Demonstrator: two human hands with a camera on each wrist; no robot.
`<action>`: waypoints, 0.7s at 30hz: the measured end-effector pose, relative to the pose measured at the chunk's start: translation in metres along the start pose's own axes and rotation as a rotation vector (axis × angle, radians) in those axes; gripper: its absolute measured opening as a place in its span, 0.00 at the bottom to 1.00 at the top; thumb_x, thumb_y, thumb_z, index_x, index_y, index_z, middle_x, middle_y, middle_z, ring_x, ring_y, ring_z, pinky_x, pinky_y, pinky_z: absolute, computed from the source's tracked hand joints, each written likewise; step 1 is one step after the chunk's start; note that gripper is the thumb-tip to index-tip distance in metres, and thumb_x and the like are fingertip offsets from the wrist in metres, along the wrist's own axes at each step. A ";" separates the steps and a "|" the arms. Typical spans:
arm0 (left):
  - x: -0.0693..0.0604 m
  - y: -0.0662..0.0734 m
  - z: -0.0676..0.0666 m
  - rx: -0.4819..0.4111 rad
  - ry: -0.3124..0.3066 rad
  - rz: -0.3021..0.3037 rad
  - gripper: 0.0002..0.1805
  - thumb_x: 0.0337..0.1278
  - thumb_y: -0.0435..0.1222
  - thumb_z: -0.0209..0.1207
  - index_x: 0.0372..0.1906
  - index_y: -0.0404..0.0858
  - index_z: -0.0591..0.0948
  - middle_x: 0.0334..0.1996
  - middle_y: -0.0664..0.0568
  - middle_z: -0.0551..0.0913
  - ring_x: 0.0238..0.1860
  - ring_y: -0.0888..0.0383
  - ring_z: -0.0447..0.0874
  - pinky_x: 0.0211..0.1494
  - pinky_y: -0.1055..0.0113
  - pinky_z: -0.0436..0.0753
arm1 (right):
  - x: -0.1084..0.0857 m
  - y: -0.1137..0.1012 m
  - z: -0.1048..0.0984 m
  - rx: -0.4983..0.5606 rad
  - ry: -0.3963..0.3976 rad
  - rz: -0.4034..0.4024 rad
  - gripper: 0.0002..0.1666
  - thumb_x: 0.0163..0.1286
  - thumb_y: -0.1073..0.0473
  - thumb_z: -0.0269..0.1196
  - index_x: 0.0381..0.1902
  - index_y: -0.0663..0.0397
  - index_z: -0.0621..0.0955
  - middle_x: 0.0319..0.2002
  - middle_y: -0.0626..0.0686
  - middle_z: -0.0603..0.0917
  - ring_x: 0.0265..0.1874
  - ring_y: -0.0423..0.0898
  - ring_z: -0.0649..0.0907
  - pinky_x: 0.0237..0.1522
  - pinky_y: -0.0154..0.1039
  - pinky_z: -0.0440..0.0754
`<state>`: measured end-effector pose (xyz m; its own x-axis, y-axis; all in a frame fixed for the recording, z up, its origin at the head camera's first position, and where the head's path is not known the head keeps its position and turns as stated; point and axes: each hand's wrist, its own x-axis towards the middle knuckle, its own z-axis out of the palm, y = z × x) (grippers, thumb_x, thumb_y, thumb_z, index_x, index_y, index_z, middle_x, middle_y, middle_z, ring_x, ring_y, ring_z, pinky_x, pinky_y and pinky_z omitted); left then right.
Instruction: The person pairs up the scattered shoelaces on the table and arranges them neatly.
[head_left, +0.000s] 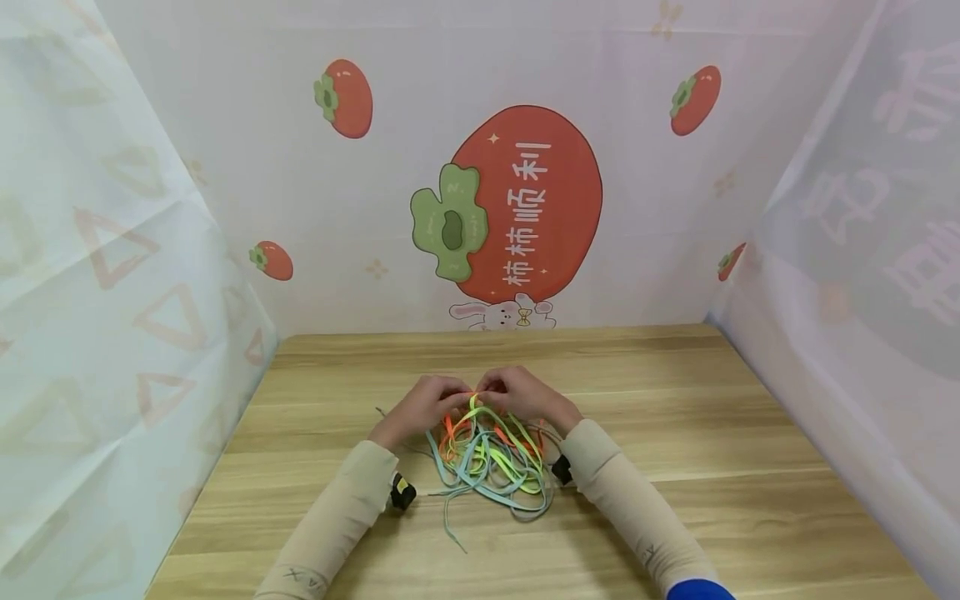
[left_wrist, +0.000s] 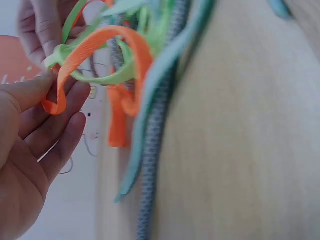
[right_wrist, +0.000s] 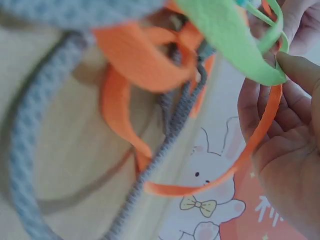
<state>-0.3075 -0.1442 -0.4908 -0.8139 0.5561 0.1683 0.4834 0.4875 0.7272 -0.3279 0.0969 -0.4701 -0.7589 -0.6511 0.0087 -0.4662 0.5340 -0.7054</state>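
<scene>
Orange woven fabric, a narrow flat lace (left_wrist: 142, 52), is pinched between the thumb and forefinger of the left hand (head_left: 431, 404), its remaining fingers lightly bent and slightly apart. Just beside those fingertips, the right hand (head_left: 521, 394) pinches a flat yellow-green fabric lace (right_wrist: 220, 35) where the orange one emerges from behind it; its other fingers are loosely curled. The two colours cross at the fingertips; whether they are knotted I cannot tell. Fingertip holds so close together probably suit soft, thin strips, and holding the crossing forward of the heap likely keeps it apart from the tangle.

Nearer the wearer than the fingers, the rest of the loops lie heaped between the wrists with a flat pale-teal lace (left_wrist: 155, 82) and a round blue-grey patterned cord (left_wrist: 152, 150), on a wood-grain table (head_left: 750, 433).

Beyond the fingertips, a white printed backdrop (head_left: 360, 200) shows a big red persimmon (head_left: 562, 233) lettered 柿柿顺利, turned sideways. Beige sleeves (head_left: 330, 517) bear small dark marks, too unclear to read. No brand shows on the laces.
</scene>
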 end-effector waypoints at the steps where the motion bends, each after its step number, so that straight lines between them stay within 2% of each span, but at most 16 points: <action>1: -0.001 0.002 -0.001 -0.020 -0.009 -0.006 0.14 0.81 0.40 0.56 0.49 0.39 0.89 0.41 0.47 0.92 0.39 0.50 0.90 0.40 0.68 0.85 | -0.001 -0.001 -0.002 0.008 -0.001 -0.012 0.09 0.80 0.54 0.63 0.48 0.51 0.88 0.38 0.47 0.88 0.34 0.42 0.83 0.38 0.37 0.83; 4: -0.003 0.006 -0.005 -0.052 -0.033 -0.018 0.15 0.81 0.40 0.56 0.49 0.36 0.89 0.40 0.42 0.91 0.39 0.44 0.90 0.41 0.68 0.86 | -0.002 -0.003 -0.007 0.019 -0.010 -0.060 0.10 0.79 0.55 0.65 0.47 0.54 0.88 0.39 0.51 0.90 0.33 0.45 0.83 0.37 0.36 0.82; 8: -0.004 0.011 -0.009 -0.062 -0.054 -0.001 0.15 0.81 0.40 0.56 0.49 0.35 0.89 0.38 0.41 0.91 0.37 0.41 0.89 0.40 0.67 0.85 | -0.004 -0.005 -0.013 0.020 -0.031 -0.123 0.10 0.78 0.56 0.66 0.47 0.56 0.88 0.40 0.56 0.91 0.34 0.52 0.85 0.35 0.34 0.83; 13: -0.005 0.018 -0.012 -0.040 -0.072 0.005 0.13 0.81 0.38 0.56 0.48 0.36 0.89 0.38 0.41 0.91 0.37 0.42 0.89 0.41 0.65 0.86 | -0.008 -0.008 -0.020 0.004 -0.054 -0.138 0.09 0.77 0.56 0.67 0.45 0.56 0.89 0.40 0.57 0.91 0.36 0.58 0.87 0.36 0.34 0.83; 18: -0.005 0.024 -0.013 0.047 -0.111 0.019 0.11 0.80 0.35 0.57 0.46 0.35 0.89 0.37 0.45 0.91 0.38 0.47 0.91 0.42 0.66 0.87 | -0.013 -0.007 -0.026 -0.042 -0.085 -0.127 0.07 0.77 0.57 0.67 0.41 0.54 0.89 0.38 0.57 0.91 0.33 0.51 0.86 0.37 0.34 0.84; 21: -0.005 0.026 -0.014 0.077 -0.132 0.026 0.12 0.80 0.34 0.57 0.45 0.34 0.89 0.38 0.45 0.92 0.39 0.49 0.92 0.43 0.67 0.88 | -0.016 -0.003 -0.028 -0.068 -0.095 -0.124 0.04 0.76 0.58 0.68 0.39 0.50 0.88 0.36 0.52 0.90 0.33 0.43 0.87 0.39 0.33 0.85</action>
<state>-0.2953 -0.1441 -0.4632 -0.7537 0.6505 0.0940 0.5316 0.5192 0.6693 -0.3268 0.1211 -0.4478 -0.6490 -0.7604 0.0234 -0.5856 0.4796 -0.6536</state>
